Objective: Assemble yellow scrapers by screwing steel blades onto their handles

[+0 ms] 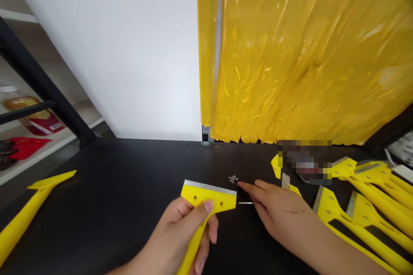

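Observation:
My left hand [189, 227] is closed around the handle of a yellow scraper [209, 195], thumb on its head. A metal blade lies along the head's far edge, and two small holes show below it. On the black table just beyond, several small screws [232, 179] sit in a loose cluster. My right hand [274, 202] reaches there, its index fingertip at the cluster's near edge. From under its curled fingers sticks the thin metal shaft of a screwdriver [245, 203], pointing left towards the scraper head; its handle is hidden by the hand.
Several yellow scrapers [346, 219] with blades lie at the right, some partly behind my right arm. Another yellow scraper [30, 206] lies at the far left. A blurred-out object [305, 161] rests at the back right. A white panel [145, 51] and yellow plastic sheeting [290, 60] stand behind the table.

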A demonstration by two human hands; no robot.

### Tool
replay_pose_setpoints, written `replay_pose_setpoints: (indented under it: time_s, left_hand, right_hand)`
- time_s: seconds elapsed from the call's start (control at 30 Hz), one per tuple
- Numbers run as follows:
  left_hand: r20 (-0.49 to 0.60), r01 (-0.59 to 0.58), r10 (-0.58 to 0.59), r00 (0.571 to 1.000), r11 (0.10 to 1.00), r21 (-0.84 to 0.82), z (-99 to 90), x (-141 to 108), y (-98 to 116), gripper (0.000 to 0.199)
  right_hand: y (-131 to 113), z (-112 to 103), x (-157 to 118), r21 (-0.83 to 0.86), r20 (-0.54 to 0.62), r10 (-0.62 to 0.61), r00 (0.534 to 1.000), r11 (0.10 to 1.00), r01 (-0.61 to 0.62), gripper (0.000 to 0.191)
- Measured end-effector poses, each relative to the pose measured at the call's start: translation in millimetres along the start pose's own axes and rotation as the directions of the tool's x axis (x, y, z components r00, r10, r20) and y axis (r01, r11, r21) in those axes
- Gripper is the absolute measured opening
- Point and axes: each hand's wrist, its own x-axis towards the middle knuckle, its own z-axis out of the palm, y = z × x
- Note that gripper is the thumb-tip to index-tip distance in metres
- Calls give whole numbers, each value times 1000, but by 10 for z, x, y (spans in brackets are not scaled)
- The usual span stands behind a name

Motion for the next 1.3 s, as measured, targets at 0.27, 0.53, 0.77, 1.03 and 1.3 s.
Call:
replay_pose_setpoints:
  time_s: [0.27, 0.53, 0.77, 1.03, 1.3]
  left_hand:
    - [-3, 4, -4, 1000, 1000, 4, -15, 36, 4, 60]
    - [-18, -36, 36, 999, 999, -22, 9, -10, 21, 59]
    - [8, -58, 59, 998, 994, -88, 67, -31, -151, 61]
    - [12, -45, 47, 999, 995, -91, 77, -22, -181, 63]
    - [7, -44, 45, 999, 993, -105, 49, -12, -168, 61]
  right_hand:
    - [-104, -42, 35, 137, 75, 32, 997, 990, -43, 22]
    - [-191, -125, -16, 564, 186, 160, 970, 791, -238, 10]
    - [-465, -183, -70, 862, 406, 190, 894, 247, -443, 29]
    - [-503, -117, -102, 787, 568, 52, 821, -326, -524, 38]
    - [-513, -206, -112, 739, 590, -13, 808, -396, -546, 32]
